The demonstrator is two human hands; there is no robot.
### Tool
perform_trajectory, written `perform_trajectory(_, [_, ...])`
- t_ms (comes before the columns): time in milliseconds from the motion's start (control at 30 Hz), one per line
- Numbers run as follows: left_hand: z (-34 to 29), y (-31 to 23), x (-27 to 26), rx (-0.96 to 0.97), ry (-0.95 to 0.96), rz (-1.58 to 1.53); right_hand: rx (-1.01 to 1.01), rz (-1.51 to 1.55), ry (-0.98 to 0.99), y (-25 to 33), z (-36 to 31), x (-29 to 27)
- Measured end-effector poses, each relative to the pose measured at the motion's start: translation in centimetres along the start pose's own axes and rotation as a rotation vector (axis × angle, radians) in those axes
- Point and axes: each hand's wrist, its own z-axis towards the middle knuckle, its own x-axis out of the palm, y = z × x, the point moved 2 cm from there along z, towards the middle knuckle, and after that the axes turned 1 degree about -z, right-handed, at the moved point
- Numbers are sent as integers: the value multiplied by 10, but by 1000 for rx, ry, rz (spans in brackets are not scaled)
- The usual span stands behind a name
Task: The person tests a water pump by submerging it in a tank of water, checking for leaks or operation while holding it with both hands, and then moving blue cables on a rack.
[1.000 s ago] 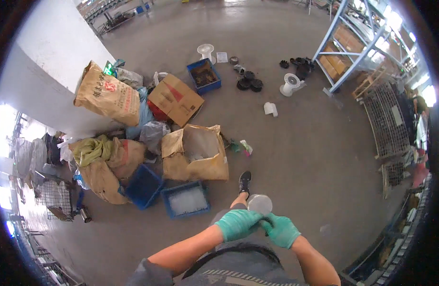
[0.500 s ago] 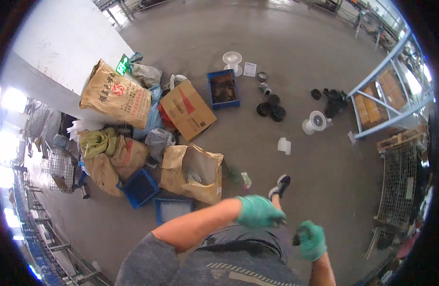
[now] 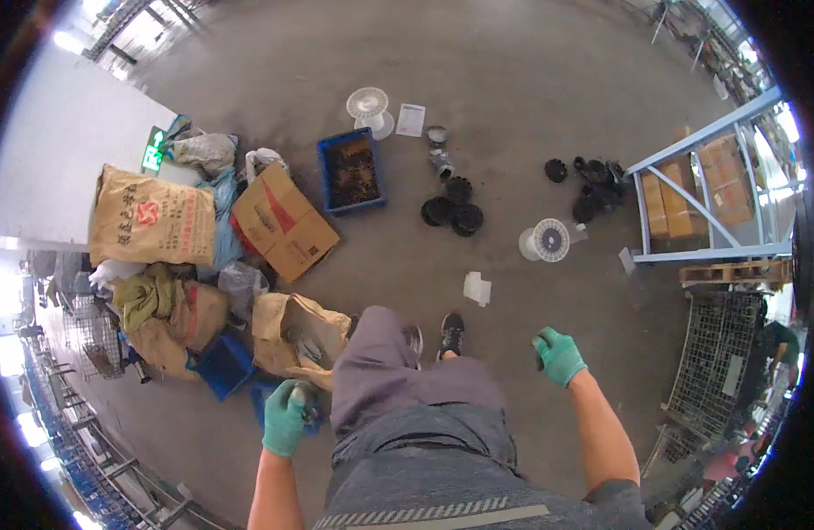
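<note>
My left hand [image 3: 284, 422], in a green glove with dark fingertips, is curled above a blue tray [image 3: 259, 397] at the lower left. Whether anything sits inside its fingers is hidden. Close by stands an open brown paper sack [image 3: 270, 329] with grey pieces inside. On the other side of my legs, my right hand [image 3: 561, 357], gloved the same way, hangs over the bare floor with its fingers curled in. A dark patch shows at those fingers, either glove or something small; I cannot tell which.
Left: a second blue crate [image 3: 221, 367], a cardboard box [image 3: 279, 225], a full paper sack [image 3: 151, 216]. Ahead: a blue bin [image 3: 380, 190], white spools [image 3: 548, 240] [image 3: 368, 103], black round parts [image 3: 465, 219], a white scrap [image 3: 477, 289]. Right: a blue metal rack [image 3: 711, 256], a wire cage [image 3: 716, 353].
My hands have moved apart, the left one out to the left from in front of my body. The view has swung right, so floor objects appear shifted left. My legs have stepped into view.
</note>
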Motion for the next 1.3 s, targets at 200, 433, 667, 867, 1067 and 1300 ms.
perform_trajectory(200, [90,-29,0,-76,11,2,211,-78,43,-38,86,-10])
perform_trajectory(433, [315,-26,19,8,93,104,333,-526,-101,34,197,5])
perform_trajectory(667, [495,51,116,-244,142,-273,63,-341,-99,125,497,61])
perform_trajectory(867, [550,126,206,-425,145,-313,53,-483,-346,85,742,124])
perform_trajectory(1067, [581,147,228,-478,265,-258,209,-677,-366,62,861,164])
perform_trajectory(1300, [602,143,229,-565,349,-292,437,-521,-386,81,887,186])
